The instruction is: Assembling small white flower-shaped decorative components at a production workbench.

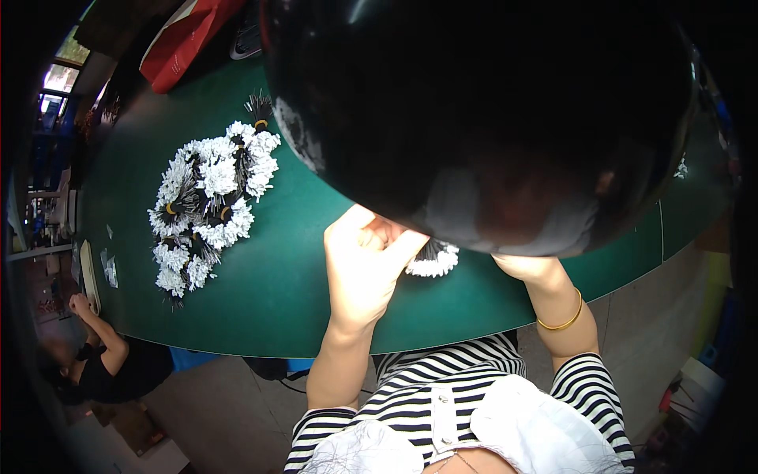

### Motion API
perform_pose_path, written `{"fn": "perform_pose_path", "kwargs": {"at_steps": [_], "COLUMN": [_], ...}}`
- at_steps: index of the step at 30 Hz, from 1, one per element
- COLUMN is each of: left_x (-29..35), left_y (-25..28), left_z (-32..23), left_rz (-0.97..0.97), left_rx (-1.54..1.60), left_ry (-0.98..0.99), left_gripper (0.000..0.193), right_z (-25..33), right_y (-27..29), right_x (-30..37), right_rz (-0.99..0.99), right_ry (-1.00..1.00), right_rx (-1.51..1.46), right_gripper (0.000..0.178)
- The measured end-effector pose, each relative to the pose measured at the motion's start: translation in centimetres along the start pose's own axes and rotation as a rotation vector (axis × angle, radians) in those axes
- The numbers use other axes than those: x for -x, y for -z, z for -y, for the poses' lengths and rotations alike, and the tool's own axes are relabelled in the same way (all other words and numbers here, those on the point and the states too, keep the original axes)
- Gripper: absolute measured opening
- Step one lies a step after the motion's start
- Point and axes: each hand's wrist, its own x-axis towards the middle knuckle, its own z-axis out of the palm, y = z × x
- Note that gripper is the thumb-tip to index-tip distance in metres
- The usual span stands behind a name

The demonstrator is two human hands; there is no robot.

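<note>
Left hand [365, 265] fingers curled on white-tipped bundle [433, 261].

Daylight comes from the window [61, 67] far left — the green table [276, 276] stays dim, its edge bowed; a dark, blurred shape [482, 118] blocks the far right.

A heap of bundles [209, 201] lies on the table [276, 292], left of the left hand [365, 265]. One bundle [434, 259] lies just right of that hand. Another person [103, 355] sits at the table's left edge.
</note>
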Motion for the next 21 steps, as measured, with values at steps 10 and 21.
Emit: {"fn": "perform_pose_path", "kwargs": {"at_steps": [10, 21], "left_x": [-0.2, 0.2], "left_y": [-0.7, -0.9], "left_z": [-0.4, -0.5], "left_rz": [0.067, -0.022], "left_rx": [0.341, 0.028], "left_ry": [-0.068, -0.168], "left_gripper": [0.025, 0.015], "right_z": [0.1, 1.4], "right_y": [0.3, -1.2], "right_x": [-0.1, 0.6], "right_rz": [-0.007, -0.132], "right_ry": [-0.031, 0.117], "right_rx": [-0.048, 0.122], "right_gripper": [0.012, 0.014]}}
